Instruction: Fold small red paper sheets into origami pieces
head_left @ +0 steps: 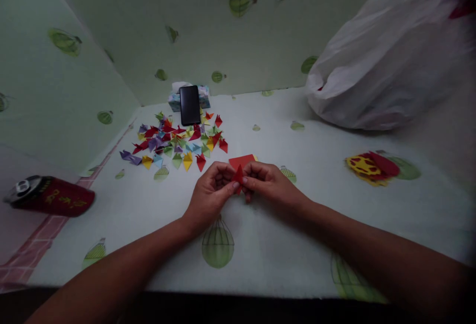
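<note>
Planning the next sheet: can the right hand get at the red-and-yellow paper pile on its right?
Probably yes: only bare tablecloth lies between the right hand and the paper pile, though both it and the left hand pinch a red folded piece.

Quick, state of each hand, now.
Left hand: fingers shut on the red folded paper.
Right hand: fingers shut on the same paper.
</note>
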{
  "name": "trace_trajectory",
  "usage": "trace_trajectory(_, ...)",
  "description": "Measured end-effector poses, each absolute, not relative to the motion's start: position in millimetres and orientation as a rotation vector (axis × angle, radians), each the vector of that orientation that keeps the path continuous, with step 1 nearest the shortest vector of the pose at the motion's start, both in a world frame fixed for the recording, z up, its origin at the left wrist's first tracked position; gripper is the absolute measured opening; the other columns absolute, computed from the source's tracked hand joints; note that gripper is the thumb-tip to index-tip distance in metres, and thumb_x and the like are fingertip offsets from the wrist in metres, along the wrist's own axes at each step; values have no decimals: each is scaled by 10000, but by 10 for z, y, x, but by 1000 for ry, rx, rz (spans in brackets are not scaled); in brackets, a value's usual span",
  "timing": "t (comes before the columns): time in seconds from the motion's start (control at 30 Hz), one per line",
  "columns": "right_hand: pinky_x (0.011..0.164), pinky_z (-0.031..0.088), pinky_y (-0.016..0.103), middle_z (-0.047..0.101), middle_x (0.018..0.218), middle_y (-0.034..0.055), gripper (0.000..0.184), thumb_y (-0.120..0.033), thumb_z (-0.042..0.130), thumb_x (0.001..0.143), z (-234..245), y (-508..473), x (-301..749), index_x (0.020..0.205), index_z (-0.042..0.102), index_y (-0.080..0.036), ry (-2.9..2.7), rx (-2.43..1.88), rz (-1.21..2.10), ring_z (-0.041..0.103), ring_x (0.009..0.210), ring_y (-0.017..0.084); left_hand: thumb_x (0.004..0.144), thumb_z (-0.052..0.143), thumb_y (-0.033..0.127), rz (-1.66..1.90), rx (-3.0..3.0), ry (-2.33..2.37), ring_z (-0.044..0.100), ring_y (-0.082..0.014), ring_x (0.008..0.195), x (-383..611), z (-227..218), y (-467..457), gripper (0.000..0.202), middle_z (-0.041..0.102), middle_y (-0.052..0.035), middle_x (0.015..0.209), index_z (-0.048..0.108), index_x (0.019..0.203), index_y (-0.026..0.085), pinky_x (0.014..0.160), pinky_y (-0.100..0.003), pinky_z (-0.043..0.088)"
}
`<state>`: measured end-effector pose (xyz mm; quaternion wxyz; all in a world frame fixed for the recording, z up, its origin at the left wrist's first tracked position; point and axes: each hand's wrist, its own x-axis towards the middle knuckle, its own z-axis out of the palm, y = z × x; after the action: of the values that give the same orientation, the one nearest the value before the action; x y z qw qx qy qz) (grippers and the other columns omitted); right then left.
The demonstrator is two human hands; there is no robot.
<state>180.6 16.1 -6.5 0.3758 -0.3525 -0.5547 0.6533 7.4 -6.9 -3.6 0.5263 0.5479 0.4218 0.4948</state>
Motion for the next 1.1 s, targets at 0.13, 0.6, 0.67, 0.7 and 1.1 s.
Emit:
trace_trajectory(0.13, 559, 444, 256, 587, 660, -42, 213, -328, 676, 812, -69, 170, 1805, 736, 528, -195, -1429, -894, 1675, 564, 535, 97, 782, 724, 140, 1191, 1313, 1006, 607, -100, 759, 71, -44, -66, 183, 623, 20, 862, 597, 900, 197, 716, -223, 500)
trace_trajectory(0.6, 575, 428, 258, 596, 616, -37, 230, -359, 666, 852, -87, 174, 1818, 754, 541, -192, -1457, -892, 1700, 553, 546, 103, 840, 689, 171, 1114, 1344, 993, 634, -133, 786, 51, -54, -71, 297, 656, 9, 838, 594, 1114, 231, 765, -264, 501)
trace_trajectory(0.67, 571, 423, 257, 596, 636, -34, 233, -360, 667, 850, -82, 174, 1816, 751, 539, -192, -1453, -890, 1704, 551, 549, 101, 831, 697, 169, 1125, 1347, 995, 630, -131, 788, 55, -53, -69, 290, 651, 7, 860, 596, 1095, 233, 770, -265, 502)
trace_trajectory(0.7, 569, 421, 257, 592, 640, -33, 233, -358, 666, 849, -80, 174, 1815, 747, 537, -193, -1454, -888, 1706, 550, 548, 101, 826, 703, 168, 1132, 1346, 995, 626, -127, 788, 57, -53, -69, 291, 646, 6, 879, 596, 1088, 235, 766, -261, 502)
trace_trajectory(1.1, 551, 411, 252, 573, 592, -37, 234, -357, 646, 831, -105, 187, 1812, 746, 501, -194, -1487, -900, 1686, 541, 528, 108, 819, 695, 152, 1124, 1387, 946, 608, -111, 773, 32, -85, -41, 253, 624, 3, 924, 564, 1028, 212, 737, -249, 495)
